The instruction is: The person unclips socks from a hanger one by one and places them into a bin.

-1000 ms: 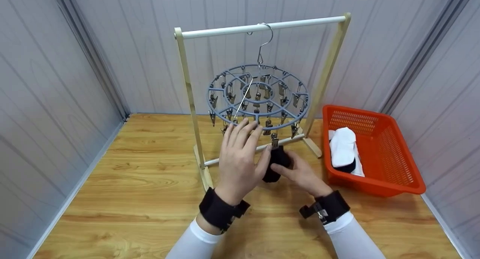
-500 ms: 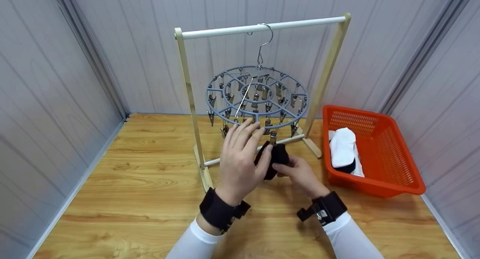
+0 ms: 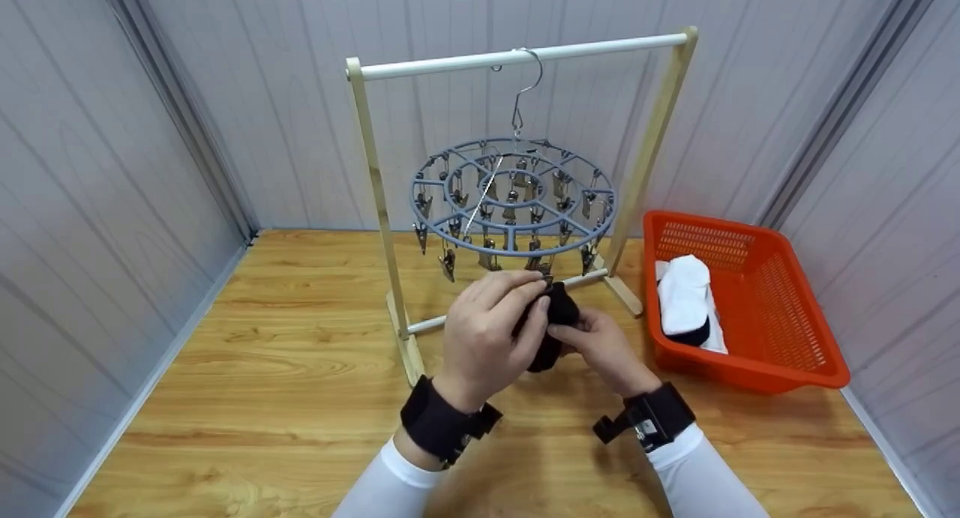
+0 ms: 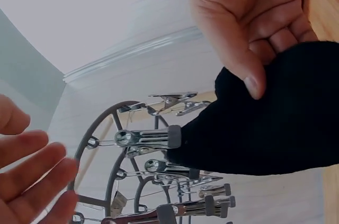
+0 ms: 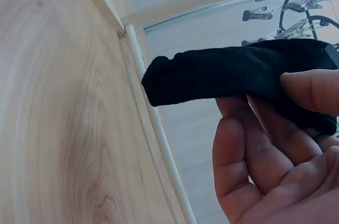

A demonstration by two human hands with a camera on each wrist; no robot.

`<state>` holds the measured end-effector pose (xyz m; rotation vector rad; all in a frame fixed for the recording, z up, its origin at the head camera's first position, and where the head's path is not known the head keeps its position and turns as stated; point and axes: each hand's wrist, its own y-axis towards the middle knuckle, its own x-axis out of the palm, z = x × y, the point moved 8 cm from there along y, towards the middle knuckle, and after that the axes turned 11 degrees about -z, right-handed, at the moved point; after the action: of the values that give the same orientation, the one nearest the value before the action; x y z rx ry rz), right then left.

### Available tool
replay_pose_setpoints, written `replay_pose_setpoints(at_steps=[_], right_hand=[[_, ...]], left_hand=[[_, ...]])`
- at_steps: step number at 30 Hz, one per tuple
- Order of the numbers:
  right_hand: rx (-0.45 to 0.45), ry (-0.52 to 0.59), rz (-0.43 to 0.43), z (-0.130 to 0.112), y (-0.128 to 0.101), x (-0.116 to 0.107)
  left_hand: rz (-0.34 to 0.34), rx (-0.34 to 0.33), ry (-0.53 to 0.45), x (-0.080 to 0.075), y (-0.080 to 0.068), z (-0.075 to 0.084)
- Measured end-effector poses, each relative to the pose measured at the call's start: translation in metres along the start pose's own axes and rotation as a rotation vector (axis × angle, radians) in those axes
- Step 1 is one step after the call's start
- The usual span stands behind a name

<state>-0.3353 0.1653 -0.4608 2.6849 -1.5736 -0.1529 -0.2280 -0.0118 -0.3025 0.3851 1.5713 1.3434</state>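
1. One black sock in play, one round grey hanger on one wooden rack, one orange basket to the right.
2. Two hands at work, both meeting just under the hanger's front edge.
3. Right hand pinches the sock, thumb on top and fingers beneath (the right wrist view shows it plainly).
4. Left hand has its fingers curled by the sock's top; whether they grip the sock or a clip I cannot tell.
5. The sock is plain, ribbed and limp, its top edge right against that metal clip, its toe hanging above the table.
6. In the basket: white socks with something dark beneath them (the number is hard to tell).
7. The hanger carries many metal clips, too many and too tangled to count.
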Motion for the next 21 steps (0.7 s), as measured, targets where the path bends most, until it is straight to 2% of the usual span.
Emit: replay_pose_setpoints(at_steps=[6,12,16,21], right_hand=[[0.001,0.027,-0.016,-0.001,0.000,0.002],[-0.006,0.075,-0.039,-0.002,0.000,0.005],[-0.011,0.057,-0.053,-0.004,-0.001,0.008],[-0.014,0.033,-0.078,-0.009,-0.002,0.013]], left_hand=[[-0.129,-0.161,0.021,0.016,-0.007,-0.017],[-0.194,-0.341,0.014,0.027,-0.015,-0.037],[-0.232,-0.433,-0.057,0.034,-0.020,-0.048],[-0.261,-0.551,-0.235,0.040,-0.025,-0.060]])
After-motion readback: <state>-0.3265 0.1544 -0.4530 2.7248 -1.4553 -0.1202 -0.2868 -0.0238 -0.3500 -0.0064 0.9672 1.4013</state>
